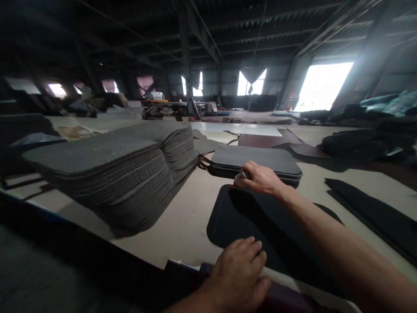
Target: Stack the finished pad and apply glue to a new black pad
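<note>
A dark rounded fabric panel (241, 217) lies flat on the pale table (182, 217) in front of me. My left hand (239, 271) rests on the panel's near edge with its fingers lying flat. My right hand (259, 178) reaches to the panel's far edge, fingers pinched around a small shiny object (240, 175) that I cannot make out. Just beyond my right hand sits a low stack of grey padded panels (260, 161).
A tall stack of grey felt sheets (120, 165) fills the left of the table. Long dark strips (371, 208) lie at the right. A dark fabric heap (355, 143) sits further right. The hall behind is dim, with bright openings (322, 84).
</note>
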The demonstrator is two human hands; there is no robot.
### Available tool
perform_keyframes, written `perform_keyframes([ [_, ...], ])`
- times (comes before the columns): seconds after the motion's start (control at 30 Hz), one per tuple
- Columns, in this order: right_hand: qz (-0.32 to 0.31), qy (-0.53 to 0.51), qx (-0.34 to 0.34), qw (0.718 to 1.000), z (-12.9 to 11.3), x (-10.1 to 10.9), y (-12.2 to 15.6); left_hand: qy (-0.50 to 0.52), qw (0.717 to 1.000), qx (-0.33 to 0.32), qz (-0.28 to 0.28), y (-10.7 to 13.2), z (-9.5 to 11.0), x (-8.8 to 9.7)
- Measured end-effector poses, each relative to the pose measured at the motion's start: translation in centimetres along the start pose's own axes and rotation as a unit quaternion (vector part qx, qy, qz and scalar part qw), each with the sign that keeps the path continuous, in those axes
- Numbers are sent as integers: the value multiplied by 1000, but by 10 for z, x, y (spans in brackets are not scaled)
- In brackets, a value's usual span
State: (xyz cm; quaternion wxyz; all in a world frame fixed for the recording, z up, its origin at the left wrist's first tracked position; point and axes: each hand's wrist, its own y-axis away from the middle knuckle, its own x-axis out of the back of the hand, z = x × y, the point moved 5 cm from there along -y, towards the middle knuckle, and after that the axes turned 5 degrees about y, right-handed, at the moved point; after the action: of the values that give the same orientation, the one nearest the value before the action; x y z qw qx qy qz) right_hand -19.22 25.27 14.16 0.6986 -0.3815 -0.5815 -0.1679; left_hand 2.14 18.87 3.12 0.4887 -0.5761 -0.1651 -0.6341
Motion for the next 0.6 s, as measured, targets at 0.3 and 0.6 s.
perform_keyframes([
  [0.3,-44,25,-54,997,52,27,43,7,1000,-3,29,0,-2,-1],
  [0.6,-70,55,-151,985,126,47,120,-38,999,-13,2,-4,0,3],
])
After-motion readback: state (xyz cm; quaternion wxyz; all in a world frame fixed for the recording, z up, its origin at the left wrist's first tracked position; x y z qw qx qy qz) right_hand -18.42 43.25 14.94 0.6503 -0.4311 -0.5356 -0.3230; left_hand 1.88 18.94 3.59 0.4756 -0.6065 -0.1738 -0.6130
